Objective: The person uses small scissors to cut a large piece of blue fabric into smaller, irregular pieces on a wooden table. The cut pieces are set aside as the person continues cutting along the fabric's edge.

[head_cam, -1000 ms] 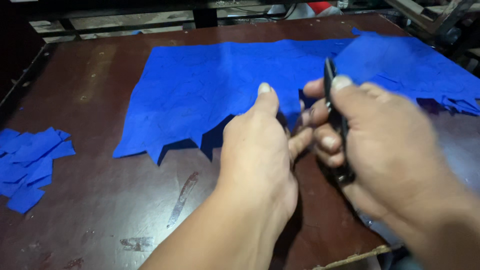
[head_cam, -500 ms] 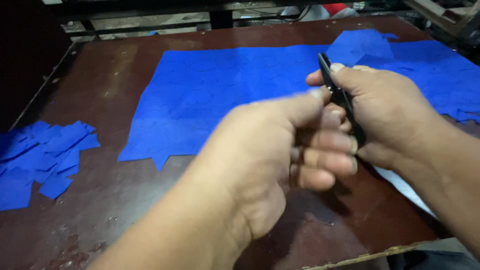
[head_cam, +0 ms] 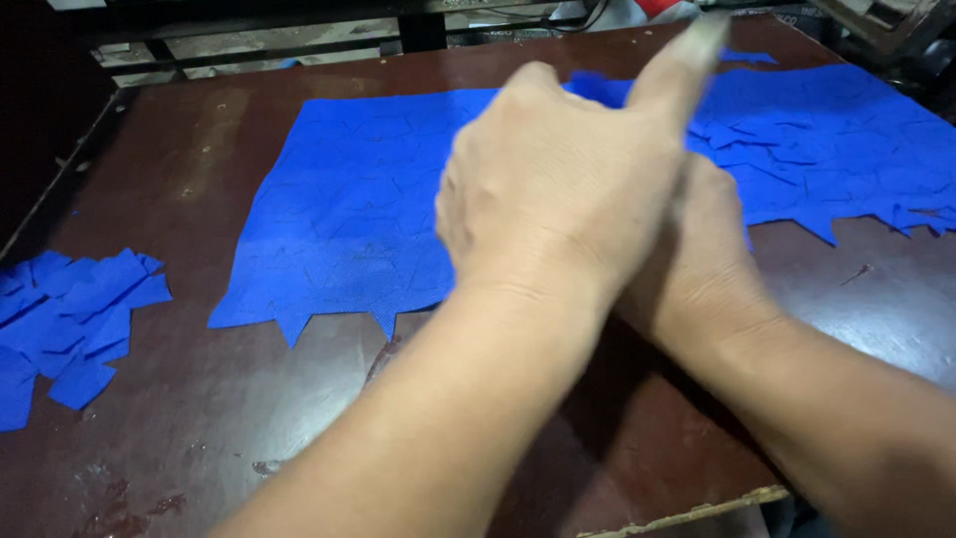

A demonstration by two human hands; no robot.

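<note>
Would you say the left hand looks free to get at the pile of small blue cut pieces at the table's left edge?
Probably yes. The left hand is raised over the large blue sheet, and only bare brown table lies between it and the pile of cut pieces. Whether it holds anything is hidden.

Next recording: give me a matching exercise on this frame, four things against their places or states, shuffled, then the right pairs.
Things:
1. left hand
2. right hand
3. blue sheet
4. blue scraps

Places or states:
A. piled at the table's left edge
B. spread flat, jagged near edge
C. in front, crossing over the other hand
D. mostly hidden behind the other hand

Pairs: 1-C, 2-D, 3-B, 4-A
</note>
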